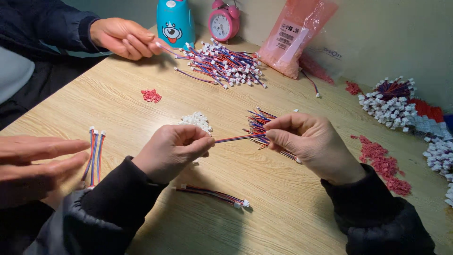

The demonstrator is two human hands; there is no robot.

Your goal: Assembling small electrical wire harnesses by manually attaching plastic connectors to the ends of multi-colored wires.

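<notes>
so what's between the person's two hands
In the head view, a thin red-and-blue wire spans from the left hand to the right hand, above bare wooden table.

L hand (pixel 172 150) + R hand (pixel 306 141) pinch red-blue wire (pixel 238 138) betw them, over wooden table (pixel 292 203).

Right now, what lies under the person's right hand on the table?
Under the right hand lies a small pile of red and blue wires, spreading out leftward. How far it runs beneath the palm is hidden. The left hand pinches one wire pair.
</notes>
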